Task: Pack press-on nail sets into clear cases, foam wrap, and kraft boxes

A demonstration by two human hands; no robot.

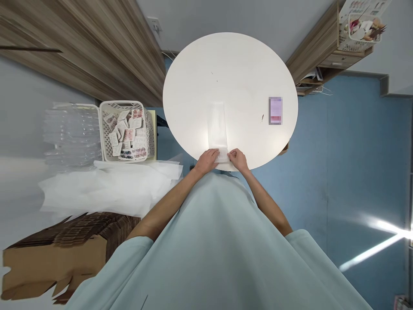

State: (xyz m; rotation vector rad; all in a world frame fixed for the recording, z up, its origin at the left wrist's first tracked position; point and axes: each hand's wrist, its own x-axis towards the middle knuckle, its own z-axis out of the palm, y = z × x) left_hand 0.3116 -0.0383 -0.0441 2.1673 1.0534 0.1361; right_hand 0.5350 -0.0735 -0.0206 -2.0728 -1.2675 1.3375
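A long strip of translucent white wrapping sheet (pixel 217 122) lies on the round white table (pixel 230 64), running away from me. Its near end is folded over or wrapped in layers close to the table's front edge; whether anything is inside cannot be made out. My left hand (pixel 207 160) has its fingers pressed together on the left side of this near end. At the right edge, my right hand (pixel 238 159) pinches the sheet between thumb and fingers.
A phone-sized purple item (pixel 275 111) lies at the table's right. To the left are a white basket (pixel 146 133) of printed cards, stacked clear plastic packaging (pixel 72 137), white sheets (pixel 106 187) and flattened cardboard boxes (pixel 58 262). Another basket (pixel 350 43) stands on the cabinet at right.
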